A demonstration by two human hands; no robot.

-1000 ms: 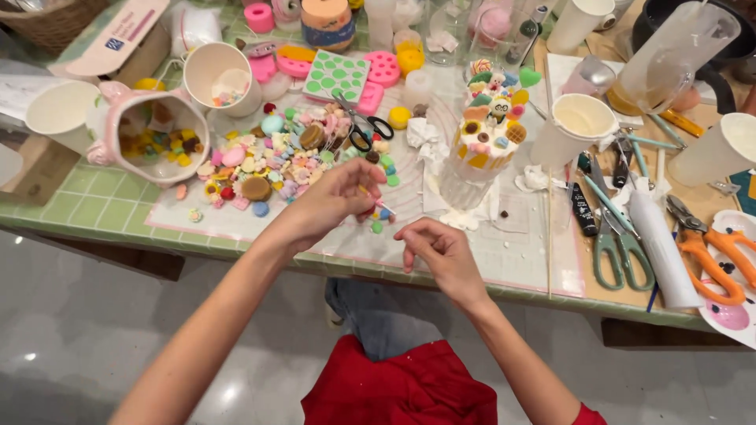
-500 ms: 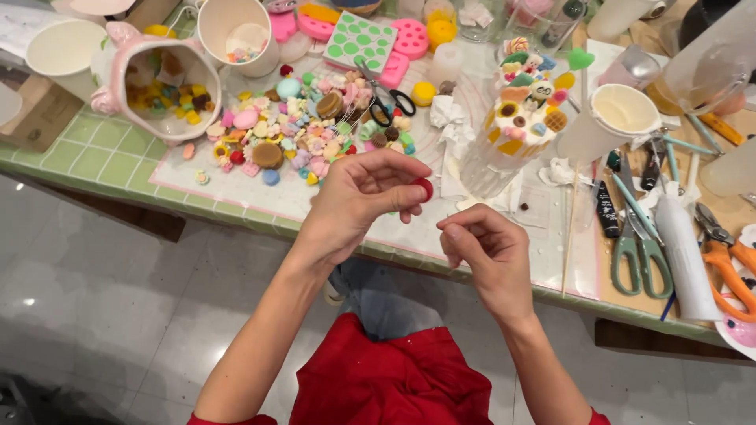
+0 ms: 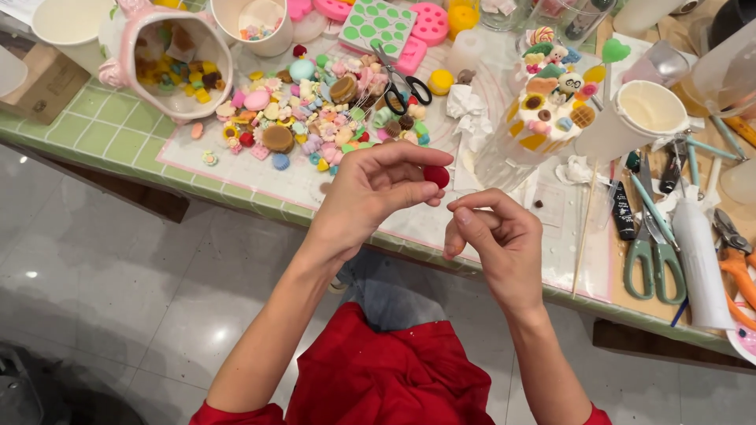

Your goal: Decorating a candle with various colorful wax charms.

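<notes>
My left hand [image 3: 370, 193] pinches a small round red charm [image 3: 436, 175] between thumb and fingertips, held above the table's near edge. Just to its right, my right hand [image 3: 496, 240] has thumb and forefinger pressed together close to the charm; anything between them is too small to make out. Behind the hands lies a heap of small pastel charms [image 3: 315, 118] on a white mat [image 3: 291, 185]. A clear cup decorated with cream and charms [image 3: 543, 118] stands beyond my right hand.
A pink pot of yellow bits [image 3: 169, 63] lies tipped at the back left. Black scissors [image 3: 402, 86] rest among the charms. A white cup [image 3: 638, 118], teal scissors [image 3: 654, 244], a white tube [image 3: 701, 260] and orange pliers [image 3: 740, 260] crowd the right side. Grey floor tiles lie below.
My left hand lifted off the charm heap with the red charm and drew back toward me. My right hand stayed close beside it, fingers pinched.
</notes>
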